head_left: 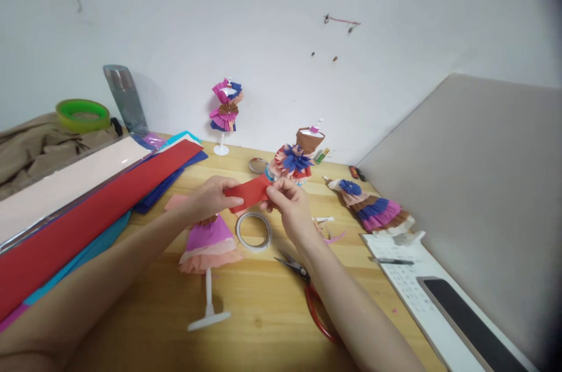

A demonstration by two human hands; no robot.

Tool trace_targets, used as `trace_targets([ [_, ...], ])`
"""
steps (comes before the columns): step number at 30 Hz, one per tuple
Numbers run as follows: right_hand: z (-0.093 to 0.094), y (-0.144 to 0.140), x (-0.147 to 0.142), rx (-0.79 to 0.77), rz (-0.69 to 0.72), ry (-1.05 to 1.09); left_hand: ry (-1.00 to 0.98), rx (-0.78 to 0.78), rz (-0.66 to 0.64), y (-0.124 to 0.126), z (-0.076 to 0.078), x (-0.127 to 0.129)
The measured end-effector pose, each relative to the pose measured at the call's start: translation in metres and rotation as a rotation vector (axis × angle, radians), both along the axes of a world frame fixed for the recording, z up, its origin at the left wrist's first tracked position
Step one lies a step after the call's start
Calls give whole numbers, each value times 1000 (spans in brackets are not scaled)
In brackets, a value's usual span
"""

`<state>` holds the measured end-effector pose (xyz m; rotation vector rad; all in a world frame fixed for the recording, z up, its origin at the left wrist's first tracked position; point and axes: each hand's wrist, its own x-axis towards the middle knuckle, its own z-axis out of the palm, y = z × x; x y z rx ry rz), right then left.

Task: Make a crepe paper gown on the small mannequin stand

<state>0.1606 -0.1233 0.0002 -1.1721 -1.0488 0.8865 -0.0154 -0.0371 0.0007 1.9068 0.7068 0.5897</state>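
Note:
Between my two hands is a small strip of red crepe paper (249, 191), held above the table. My left hand (215, 195) pinches its left end, thumb on top. At the right end, my right hand (287, 199) grips it between thumb and fingertips. Just below the strip lies a roll of double-sided tape (254, 231). A doll-size paper dress (209, 243), magenta and peach, lies on its white stand under my left hand, its top partly hidden. Red-handled scissors (298, 269) rest with open blades, partly behind my right forearm.
Two dressed mini mannequins (225, 112) (302, 155) stand near the wall. Another paper dress (373, 205) lies at the right, above a white board (413, 284) with a pen. Long crepe paper sheets (109, 205) cover the left, beside a bottle (125, 97) and green tape roll (82, 114).

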Motion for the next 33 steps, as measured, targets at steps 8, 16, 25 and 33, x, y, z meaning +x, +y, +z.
trace_targets([
  [8,0,3,3,30,-68,-51,-75,-32,174,7,10,-8],
  [16,-28,11,10,81,107,-787,-31,79,310,16,6,-16],
  [25,-58,20,4,30,349,-1040,81,179,328,21,5,-17],
  [33,-55,28,14,16,-47,-425,173,231,404,24,0,-17],
])
